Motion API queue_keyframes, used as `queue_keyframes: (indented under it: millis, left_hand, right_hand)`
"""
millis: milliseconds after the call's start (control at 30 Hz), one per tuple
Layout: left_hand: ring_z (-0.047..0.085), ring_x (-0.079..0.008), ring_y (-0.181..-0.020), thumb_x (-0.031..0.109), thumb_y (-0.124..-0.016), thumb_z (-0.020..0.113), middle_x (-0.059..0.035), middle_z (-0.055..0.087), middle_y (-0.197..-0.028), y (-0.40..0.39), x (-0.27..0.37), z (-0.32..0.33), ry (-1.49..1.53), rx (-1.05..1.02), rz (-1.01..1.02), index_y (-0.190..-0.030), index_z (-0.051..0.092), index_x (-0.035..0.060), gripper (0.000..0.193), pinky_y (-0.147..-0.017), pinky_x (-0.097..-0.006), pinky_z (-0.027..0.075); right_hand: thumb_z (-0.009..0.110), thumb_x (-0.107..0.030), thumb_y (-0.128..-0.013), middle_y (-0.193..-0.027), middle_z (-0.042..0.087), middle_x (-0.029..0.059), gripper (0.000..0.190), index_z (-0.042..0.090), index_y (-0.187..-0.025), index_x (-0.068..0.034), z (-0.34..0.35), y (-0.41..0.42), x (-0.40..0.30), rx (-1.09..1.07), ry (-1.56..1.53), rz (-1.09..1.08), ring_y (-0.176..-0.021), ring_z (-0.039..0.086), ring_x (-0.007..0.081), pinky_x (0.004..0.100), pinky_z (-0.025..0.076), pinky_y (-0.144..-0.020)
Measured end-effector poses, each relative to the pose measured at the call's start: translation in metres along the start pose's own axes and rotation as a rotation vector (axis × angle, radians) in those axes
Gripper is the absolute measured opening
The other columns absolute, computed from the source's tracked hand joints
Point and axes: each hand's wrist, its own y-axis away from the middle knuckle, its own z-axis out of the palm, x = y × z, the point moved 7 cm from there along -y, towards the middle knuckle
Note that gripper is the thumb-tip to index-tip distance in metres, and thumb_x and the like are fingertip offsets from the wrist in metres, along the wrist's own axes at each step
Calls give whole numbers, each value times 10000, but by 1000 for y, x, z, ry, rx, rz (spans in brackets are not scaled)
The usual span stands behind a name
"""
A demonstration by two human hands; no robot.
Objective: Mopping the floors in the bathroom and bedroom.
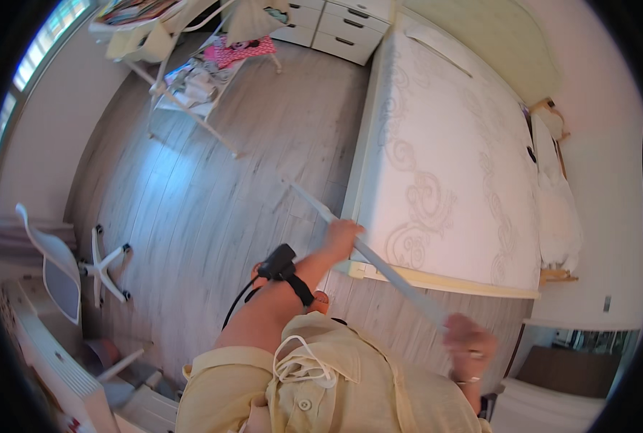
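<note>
A long pale grey pole (389, 270) slants across in front of my body. My left hand (344, 239) is wrapped around it partway down, close to the corner of the bed. Higher up, near the pole's upper end, my right hand (468, 343) grips it; this hand is blurred and has a ring and a bracelet. The pole's far end points down at the grey wood-plank floor (218, 200), where a blur hides what is attached there. A black device (278, 261) is strapped to my left forearm, with a cable running from it.
To the right stands a bed with a white patterned mattress (451, 162). Ahead are a white drying rack (191, 116) holding cloths and a white drawer cabinet (348, 27). A white swivel chair (61, 270) is at the left, above a white desk-like piece of furniture (72, 368).
</note>
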Motion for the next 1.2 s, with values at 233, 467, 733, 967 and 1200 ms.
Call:
queue_keyframes:
  millis: [233,467,733,967,1200]
  left_hand:
    - [492,-277,-904,71,-611,621,-100,554,-878,-35,-60,-32,-273,-126,33,-917,587,114,312,-764,-391,393]
    - [554,-283,-725,74,-655,544,-91,584,-706,8,97,31,402,-474,477,-823,581,120,179,-662,-404,388]
    - [570,-212,-776,102,-674,541,-47,587,-706,-71,78,11,112,-820,553,-884,575,143,216,-813,-430,321]
    - [431,-253,-1076,184,-654,650,-71,502,-1091,-252,-48,-35,-405,-575,132,-1171,435,163,560,-893,-491,272]
    - [355,-288,-1149,233,-637,688,-101,427,-1193,-328,-40,-103,-258,-439,400,-1210,398,137,649,-921,-454,286]
  right_hand:
    - [540,9,-635,-657,567,108,82,590,-695,34,69,-27,36,91,147,256,-645,544,230,405,440,-737]
    - [537,-148,-774,-509,495,76,158,538,-741,7,-25,-41,-85,588,82,12,-407,442,149,298,397,-442]
    - [458,-136,-790,-419,386,-14,113,508,-766,-38,-19,-83,-45,546,182,-207,-357,362,110,241,332,-397]
    - [582,-88,-683,-650,532,139,120,558,-697,29,6,-181,116,441,102,32,-618,513,253,338,430,-566]
    - [579,-27,-692,-754,543,113,113,590,-800,3,21,-290,251,184,118,162,-771,529,244,339,402,-819]
